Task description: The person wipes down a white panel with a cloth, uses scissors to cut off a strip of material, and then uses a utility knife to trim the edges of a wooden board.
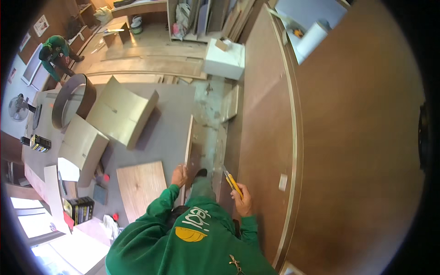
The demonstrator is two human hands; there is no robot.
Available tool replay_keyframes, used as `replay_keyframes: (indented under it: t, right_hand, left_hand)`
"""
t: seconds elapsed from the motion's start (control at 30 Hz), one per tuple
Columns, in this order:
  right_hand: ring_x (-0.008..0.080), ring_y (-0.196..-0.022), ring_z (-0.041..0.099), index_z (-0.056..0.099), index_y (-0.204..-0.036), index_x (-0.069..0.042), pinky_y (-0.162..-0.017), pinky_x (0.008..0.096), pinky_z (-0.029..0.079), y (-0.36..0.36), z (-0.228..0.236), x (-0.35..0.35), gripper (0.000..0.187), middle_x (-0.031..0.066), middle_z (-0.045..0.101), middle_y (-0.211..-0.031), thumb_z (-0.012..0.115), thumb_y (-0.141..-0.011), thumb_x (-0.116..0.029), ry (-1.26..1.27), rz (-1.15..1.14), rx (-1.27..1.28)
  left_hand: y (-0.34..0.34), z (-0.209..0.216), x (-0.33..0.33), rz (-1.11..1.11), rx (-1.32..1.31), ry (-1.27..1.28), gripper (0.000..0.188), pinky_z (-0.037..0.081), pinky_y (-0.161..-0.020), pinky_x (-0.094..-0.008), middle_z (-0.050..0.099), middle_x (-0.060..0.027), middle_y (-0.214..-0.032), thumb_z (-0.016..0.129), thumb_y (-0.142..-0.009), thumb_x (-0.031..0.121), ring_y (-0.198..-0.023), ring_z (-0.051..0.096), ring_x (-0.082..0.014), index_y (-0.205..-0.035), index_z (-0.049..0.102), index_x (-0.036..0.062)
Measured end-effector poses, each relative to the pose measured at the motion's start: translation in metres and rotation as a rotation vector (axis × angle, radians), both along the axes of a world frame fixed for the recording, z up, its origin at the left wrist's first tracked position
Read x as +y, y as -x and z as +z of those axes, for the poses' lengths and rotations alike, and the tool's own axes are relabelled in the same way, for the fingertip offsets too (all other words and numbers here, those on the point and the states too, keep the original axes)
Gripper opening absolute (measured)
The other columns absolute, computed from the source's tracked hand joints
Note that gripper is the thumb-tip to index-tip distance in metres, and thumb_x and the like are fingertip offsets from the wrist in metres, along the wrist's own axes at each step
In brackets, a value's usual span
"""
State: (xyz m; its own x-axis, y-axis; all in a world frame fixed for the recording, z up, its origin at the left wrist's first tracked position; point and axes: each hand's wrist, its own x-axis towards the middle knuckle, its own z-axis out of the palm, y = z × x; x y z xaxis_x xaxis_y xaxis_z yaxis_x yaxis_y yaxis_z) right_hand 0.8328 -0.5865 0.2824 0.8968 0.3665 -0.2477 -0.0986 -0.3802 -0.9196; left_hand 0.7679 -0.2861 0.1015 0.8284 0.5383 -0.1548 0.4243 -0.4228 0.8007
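Observation:
My right hand [242, 200] is closed around a yellow snap-off utility knife [233, 184], whose blade points up and away from me. It is beside the large brown panel on my right. My left hand [179, 175] is at the edge of the grey-topped table [176, 103], fingers curled. Whether those fingers grip the edge or something small is hidden. Just left of that hand, a light wood-grain board [141, 189] lies on the table.
Curved panels [121, 110] and an oval band [74, 101] occupy the table's far left. Dark tins [79, 210] stand near its left side. A tall brown panel [270, 133] borders my right. A white box [224, 58] sits ahead; a person in green [56, 50] bends at far left.

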Motion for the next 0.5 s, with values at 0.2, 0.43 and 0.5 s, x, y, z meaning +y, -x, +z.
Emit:
replay_keyframes:
  t: [0.2,0.43,0.5]
  right_hand:
    - [0.0123,-0.077,0.060,0.055,-0.124,0.000,-0.073,0.0284,0.052,-0.143,0.025,0.073,0.032,0.0071,0.065,-0.091,0.057,-0.098,-0.018,-0.132,0.014,-0.011]
    - [0.0108,-0.077,0.059,0.055,-0.124,0.001,-0.073,0.0263,0.050,-0.286,0.038,0.125,0.031,0.0061,0.064,-0.090,0.057,-0.098,-0.016,-0.125,-0.027,0.039]
    - [0.0106,-0.077,0.059,0.055,-0.124,0.001,-0.072,0.0263,0.050,-0.334,0.036,0.143,0.031,0.0059,0.064,-0.090,0.057,-0.098,-0.017,-0.148,-0.019,0.049]
  left_hand:
    - [-0.180,0.057,0.074,0.050,-0.127,0.130,0.040,0.048,-0.066,-0.0462,0.063,-0.0201,-0.074,0.049,-0.101,0.034,-0.069,0.062,-0.0377,-0.081,0.061,0.0015]
    - [-0.320,0.078,0.121,-0.010,-0.175,0.191,0.036,0.050,-0.071,-0.0370,0.062,-0.0173,-0.076,0.055,-0.100,0.034,-0.071,0.061,-0.0263,-0.088,0.062,0.0003]
    - [-0.352,0.053,0.121,0.002,-0.384,0.182,0.034,0.050,-0.073,-0.0361,0.065,-0.0167,-0.079,0.055,-0.099,0.032,-0.073,0.062,-0.0251,-0.092,0.062,0.0001]
